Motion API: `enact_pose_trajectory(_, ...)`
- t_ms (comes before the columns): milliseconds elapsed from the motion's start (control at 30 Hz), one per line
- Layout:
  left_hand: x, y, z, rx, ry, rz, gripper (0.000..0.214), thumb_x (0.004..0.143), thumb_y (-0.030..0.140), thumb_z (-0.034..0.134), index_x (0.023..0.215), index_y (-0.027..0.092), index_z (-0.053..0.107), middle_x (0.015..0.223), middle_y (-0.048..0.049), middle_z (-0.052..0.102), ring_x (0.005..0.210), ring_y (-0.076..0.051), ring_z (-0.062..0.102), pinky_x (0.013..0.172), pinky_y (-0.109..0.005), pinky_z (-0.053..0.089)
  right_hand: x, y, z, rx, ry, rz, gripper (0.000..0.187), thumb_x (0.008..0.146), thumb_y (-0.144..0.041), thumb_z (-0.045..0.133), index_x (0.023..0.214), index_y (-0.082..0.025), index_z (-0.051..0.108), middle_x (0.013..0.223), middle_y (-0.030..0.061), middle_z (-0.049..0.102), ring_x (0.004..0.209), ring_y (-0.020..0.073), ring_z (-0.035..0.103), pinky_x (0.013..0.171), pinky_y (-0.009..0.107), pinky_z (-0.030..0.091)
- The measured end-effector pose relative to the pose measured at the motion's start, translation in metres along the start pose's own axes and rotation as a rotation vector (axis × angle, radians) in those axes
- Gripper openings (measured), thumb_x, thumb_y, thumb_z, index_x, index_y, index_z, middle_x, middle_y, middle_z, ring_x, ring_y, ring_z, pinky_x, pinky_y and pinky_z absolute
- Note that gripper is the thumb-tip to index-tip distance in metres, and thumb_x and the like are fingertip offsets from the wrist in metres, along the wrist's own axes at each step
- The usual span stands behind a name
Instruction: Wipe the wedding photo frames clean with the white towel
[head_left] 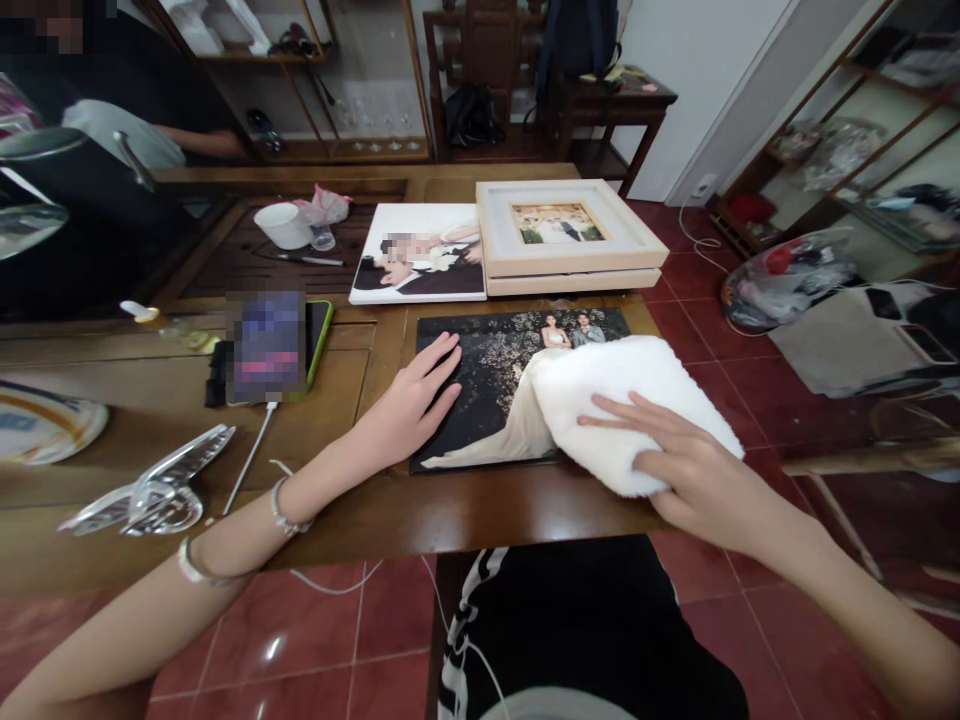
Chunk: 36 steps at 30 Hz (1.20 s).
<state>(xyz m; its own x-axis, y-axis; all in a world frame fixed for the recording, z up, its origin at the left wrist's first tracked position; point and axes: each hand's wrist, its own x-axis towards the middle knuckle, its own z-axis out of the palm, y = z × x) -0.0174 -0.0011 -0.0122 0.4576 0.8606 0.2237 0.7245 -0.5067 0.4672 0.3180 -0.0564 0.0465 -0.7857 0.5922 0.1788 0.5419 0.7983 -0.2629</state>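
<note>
A dark wedding photo panel [487, 390] lies flat near the table's front edge, showing a couple and a long pale gown. My left hand [412, 405] rests on its left edge, fingers stretched out and nothing held. Over the panel's right part spreads a fluffy white cloth [600, 400], hiding that side and hanging past its right edge. My right hand [667, 455] presses on the cloth and grips it, some fingers laid along the top and others bent into the pile.
Behind the panel sit a white photo album [420, 285] and a cream boxed frame [499, 235]. To the left are a phone [266, 350], a dropper bottle [176, 330], a paper cup [283, 227] and a silvery clip-like object [161, 490]. Another person [150, 110] is at the far left.
</note>
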Motion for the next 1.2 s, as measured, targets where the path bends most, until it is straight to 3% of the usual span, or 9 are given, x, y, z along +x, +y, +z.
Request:
enact_pose_trajectory(300, 0.001, 0.001, -0.002, -0.015, -0.011, -0.011, 0.05, 0.101, 0.036, 0.034, 0.146, 0.015, 0.039, 0.156, -0.0146, 0.033, 0.147, -0.03, 0.025, 0.118, -0.053, 0.025, 0.063, 0.064, 0.003, -0.09, 0.014, 0.109, 0.031, 0.062, 0.003, 0.048, 0.077, -0.019, 0.063, 0.138, 0.0129, 0.057, 0.134, 0.0309, 0.047, 0.111, 0.054, 0.039)
enact_pose_trajectory(533, 0.0, 0.001, -0.002, -0.01, -0.012, -0.01, 0.049, 0.101, 0.035, 0.035, 0.145, 0.014, 0.041, 0.156, -0.0146, 0.033, 0.147, -0.028, 0.024, 0.119, -0.051, 0.026, 0.089, 0.078, 0.006, -0.168, 0.003, 0.164, 0.035, 0.066, 0.003, 0.048, 0.089, -0.017, 0.065, 0.136, 0.0149, 0.059, 0.133, 0.0334, 0.047, 0.109, 0.054, 0.041)
enact_pose_trajectory(700, 0.001, 0.001, -0.002, -0.008, -0.018, -0.011, 0.049, 0.101, 0.035, 0.035, 0.145, 0.013, 0.04, 0.157, -0.0152, 0.032, 0.147, -0.028, 0.024, 0.119, -0.051, 0.026, 0.071, 0.065, 0.006, -0.141, -0.011, 0.153, 0.031, 0.065, 0.003, 0.048, 0.083, -0.017, 0.063, 0.139, 0.0166, 0.056, 0.136, 0.0331, 0.044, 0.113, 0.054, 0.036)
enact_pose_trajectory(867, 0.001, 0.002, -0.003, 0.002, -0.021, -0.005, 0.049, 0.101, 0.036, 0.034, 0.145, 0.014, 0.041, 0.156, -0.0147, 0.033, 0.147, -0.028, 0.024, 0.119, -0.051, 0.025, 0.031, 0.029, 0.004, -0.088, -0.014, 0.097, 0.026, 0.066, 0.002, 0.046, 0.074, -0.019, 0.06, 0.14, 0.0168, 0.054, 0.138, 0.0335, 0.041, 0.114, 0.058, 0.035)
enact_pose_trajectory(1033, 0.001, 0.001, -0.003, 0.013, -0.01, 0.009, 0.05, 0.101, 0.035, 0.035, 0.144, 0.01, 0.042, 0.156, -0.0169, 0.033, 0.147, -0.027, 0.025, 0.12, -0.048, 0.025, -0.009, -0.008, 0.001, -0.069, -0.012, 0.035, 0.03, 0.061, 0.002, 0.045, 0.067, -0.025, 0.055, 0.142, 0.0021, 0.055, 0.137, 0.0289, 0.041, 0.116, 0.049, 0.034)
enact_pose_trajectory(1200, 0.001, 0.001, -0.002, 0.018, -0.004, 0.018, 0.049, 0.101, 0.034, 0.035, 0.144, 0.01, 0.042, 0.156, -0.0168, 0.033, 0.147, -0.027, 0.025, 0.119, -0.049, 0.025, -0.03, -0.019, -0.003, -0.02, -0.07, 0.04, 0.025, 0.057, -0.002, 0.046, 0.065, -0.024, 0.053, 0.146, -0.0016, 0.05, 0.137, 0.032, 0.042, 0.118, 0.049, 0.03)
